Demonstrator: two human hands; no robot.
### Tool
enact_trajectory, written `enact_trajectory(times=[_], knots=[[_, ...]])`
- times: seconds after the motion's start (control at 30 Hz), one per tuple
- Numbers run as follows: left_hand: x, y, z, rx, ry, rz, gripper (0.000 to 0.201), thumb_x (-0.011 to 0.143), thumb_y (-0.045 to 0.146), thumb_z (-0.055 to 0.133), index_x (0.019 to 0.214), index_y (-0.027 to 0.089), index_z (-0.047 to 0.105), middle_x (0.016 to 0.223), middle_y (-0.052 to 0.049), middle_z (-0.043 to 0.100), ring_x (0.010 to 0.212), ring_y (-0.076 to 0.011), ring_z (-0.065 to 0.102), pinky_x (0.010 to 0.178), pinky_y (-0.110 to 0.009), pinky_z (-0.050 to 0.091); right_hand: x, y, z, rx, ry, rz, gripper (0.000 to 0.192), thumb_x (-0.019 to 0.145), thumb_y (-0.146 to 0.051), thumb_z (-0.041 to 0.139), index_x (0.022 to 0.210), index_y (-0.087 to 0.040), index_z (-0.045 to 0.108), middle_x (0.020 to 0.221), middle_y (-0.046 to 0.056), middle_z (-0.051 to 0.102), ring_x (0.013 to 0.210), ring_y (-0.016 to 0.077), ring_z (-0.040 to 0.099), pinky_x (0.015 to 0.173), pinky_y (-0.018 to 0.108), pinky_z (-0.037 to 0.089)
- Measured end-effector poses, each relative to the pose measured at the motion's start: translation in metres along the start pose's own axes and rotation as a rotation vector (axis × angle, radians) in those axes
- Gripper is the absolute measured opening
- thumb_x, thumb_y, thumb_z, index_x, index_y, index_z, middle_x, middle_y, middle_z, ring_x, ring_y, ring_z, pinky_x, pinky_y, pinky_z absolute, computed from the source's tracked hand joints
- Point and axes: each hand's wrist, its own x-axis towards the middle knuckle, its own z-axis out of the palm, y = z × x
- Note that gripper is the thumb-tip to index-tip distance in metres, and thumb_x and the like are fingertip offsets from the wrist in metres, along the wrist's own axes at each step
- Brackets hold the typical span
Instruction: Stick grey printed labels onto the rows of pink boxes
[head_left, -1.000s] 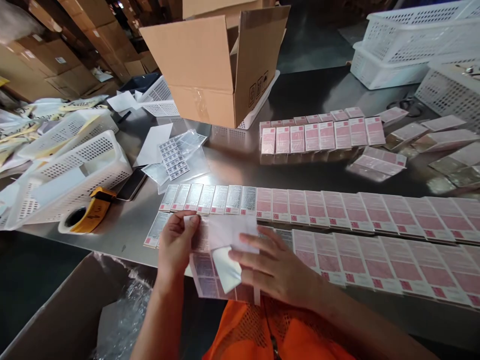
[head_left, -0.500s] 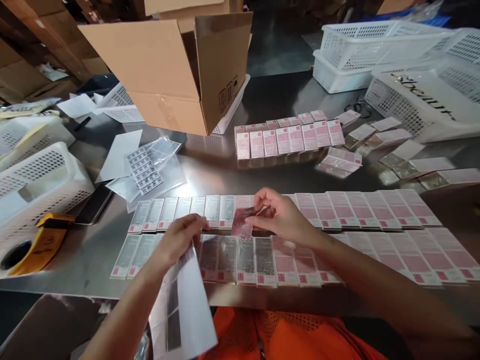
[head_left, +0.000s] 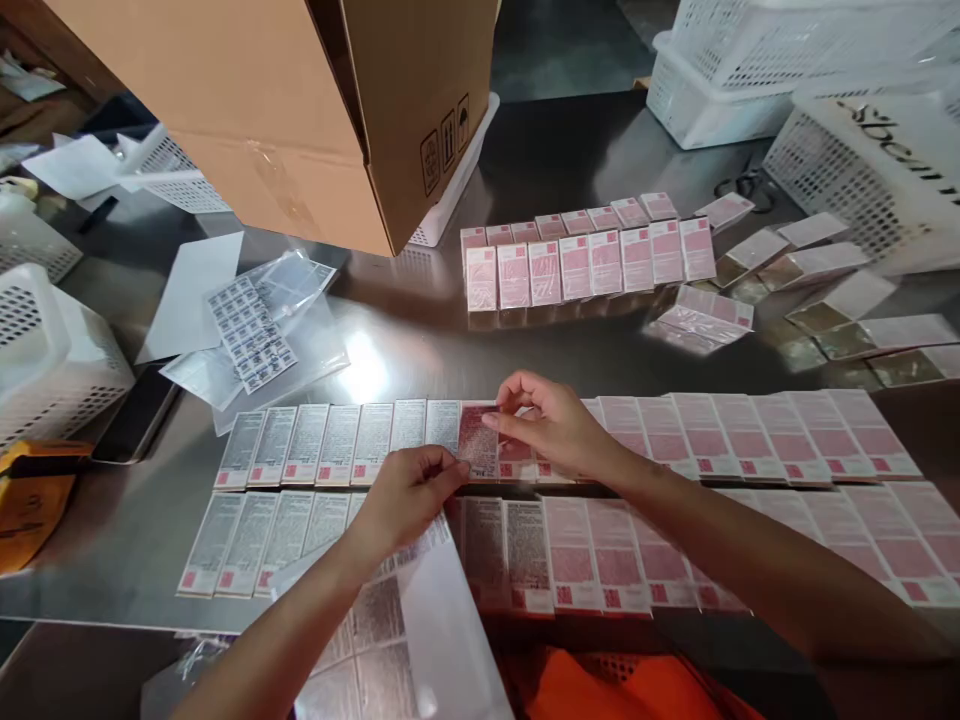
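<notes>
A worker's right hand [head_left: 551,425] presses a translucent printed label [head_left: 480,442] onto a pink carton [head_left: 517,455] in the far row of pink cartons [head_left: 750,435] laid flat on a steel table [head_left: 420,345], fingers narrowed on the label's right edge. The left hand [head_left: 409,490] sits just beside it, its curled fingertips touching the label's lower left corner while it also pins the top of a label backing sheet [head_left: 420,630] that hangs over the table's near edge. The label lies between the two hands, next to the already labelled cartons [head_left: 337,443] at left. A second row of cartons [head_left: 570,550] runs nearer the worker. Behind stand a cardboard box [head_left: 300,110], a loose sheet of small stickers [head_left: 247,335], another carton group [head_left: 585,260] and white plastic baskets [head_left: 750,70].
</notes>
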Motion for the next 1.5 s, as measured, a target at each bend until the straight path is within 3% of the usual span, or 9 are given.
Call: enact_trajectory(times=[0.13, 0.27, 0.43, 0.7, 1.23, 1.5], knots=[[0.007, 0.005, 0.001, 0.107, 0.013, -0.067, 0.042, 0.084, 0.053, 0.053, 0.061, 0.017, 0.055, 0.052, 0.005, 0.041, 0.052, -0.0096, 0.034, 0.050, -0.025, 0.023, 0.013, 0.004, -0.005, -0.207, 0.088, -0.035, 0.028, 0.079, -0.046, 0.069, 0.080, -0.018, 0.064, 0.073, 0.000, 0.067, 0.058, 0.0116, 0.061, 0.053, 0.022, 0.045], [0.019, 0.009, -0.002, 0.203, -0.045, -0.125, 0.048, 0.086, 0.057, 0.047, 0.061, 0.018, 0.057, 0.051, 0.004, 0.044, 0.052, -0.0112, 0.038, 0.051, -0.026, 0.025, 0.027, 0.010, -0.009, -0.283, 0.042, 0.014, 0.024, 0.079, -0.042, 0.069, 0.076, -0.019, 0.068, 0.065, 0.000, 0.067, 0.054, 0.0117, 0.058, 0.052, 0.023, 0.043], [0.030, 0.010, -0.003, 0.309, -0.041, -0.154, 0.043, 0.088, 0.046, 0.046, 0.057, 0.018, 0.057, 0.051, 0.002, 0.049, 0.051, -0.0121, 0.042, 0.052, -0.027, 0.026, 0.039, 0.017, -0.009, -0.363, 0.030, 0.053, 0.021, 0.079, -0.039, 0.069, 0.075, -0.018, 0.070, 0.061, 0.001, 0.067, 0.053, 0.0125, 0.059, 0.051, 0.023, 0.042], [0.034, 0.012, -0.004, 0.393, -0.070, -0.176, 0.040, 0.089, 0.040, 0.043, 0.069, 0.020, 0.072, 0.055, -0.002, 0.060, 0.053, -0.0153, 0.051, 0.054, -0.029, 0.026, 0.044, 0.014, -0.007, -0.393, 0.012, 0.152, 0.026, 0.080, -0.044, 0.068, 0.075, -0.019, 0.072, 0.056, 0.000, 0.065, 0.050, 0.0125, 0.058, 0.049, 0.023, 0.042], [0.042, 0.016, -0.004, 0.468, -0.096, -0.223, 0.039, 0.089, 0.040, 0.045, 0.069, 0.020, 0.071, 0.066, -0.006, 0.068, 0.061, -0.0193, 0.058, 0.058, -0.030, 0.028, 0.047, 0.016, -0.005, -0.492, 0.028, 0.153, 0.022, 0.081, -0.042, 0.068, 0.073, -0.022, 0.072, 0.050, -0.002, 0.062, 0.045, 0.0132, 0.056, 0.048, 0.025, 0.041], [0.043, 0.012, -0.003, 0.442, -0.074, -0.215, 0.038, 0.087, 0.040, 0.047, 0.065, 0.021, 0.070, 0.062, -0.006, 0.067, 0.056, -0.0190, 0.055, 0.056, -0.030, 0.026, 0.047, 0.021, -0.005, -0.499, 0.046, 0.136, 0.020, 0.080, -0.040, 0.069, 0.073, -0.022, 0.072, 0.052, -0.001, 0.063, 0.048, 0.0149, 0.059, 0.051, 0.027, 0.043]])
